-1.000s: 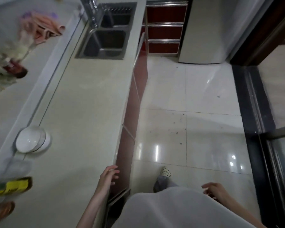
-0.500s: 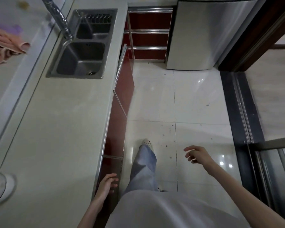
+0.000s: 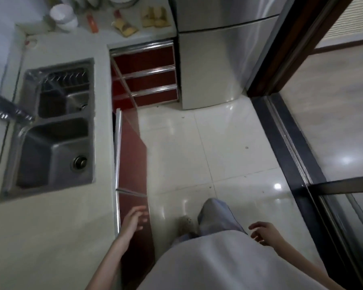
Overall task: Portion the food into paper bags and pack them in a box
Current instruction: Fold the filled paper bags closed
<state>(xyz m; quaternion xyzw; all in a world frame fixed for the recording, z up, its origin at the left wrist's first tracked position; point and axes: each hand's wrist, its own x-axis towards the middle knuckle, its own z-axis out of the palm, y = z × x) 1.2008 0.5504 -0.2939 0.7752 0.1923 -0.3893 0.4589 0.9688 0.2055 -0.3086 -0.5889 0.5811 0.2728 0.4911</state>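
Note:
My left hand (image 3: 134, 219) hangs beside the counter's front edge, fingers loosely spread, holding nothing. My right hand (image 3: 264, 233) is out over the floor by my hip, fingers relaxed and empty. On the far counter lie yellowish food packets (image 3: 126, 28), some yellow pieces (image 3: 155, 16) and an orange packet (image 3: 92, 23), all blurred. No paper bag or box is in view.
A steel double sink (image 3: 55, 130) with a faucet (image 3: 6, 109) is set in the pale counter (image 3: 50, 237). Red cabinet fronts (image 3: 132, 155) run below it. A steel fridge (image 3: 216, 59) stands ahead. A white container (image 3: 62, 16) sits at the far corner. Dark sliding-door track (image 3: 298, 155) on the right.
I have walked forward along the counter: the sink now lies beside me and the far counter with food has come into view. Both hands stay empty; the right hand has dropped nearer my hip.

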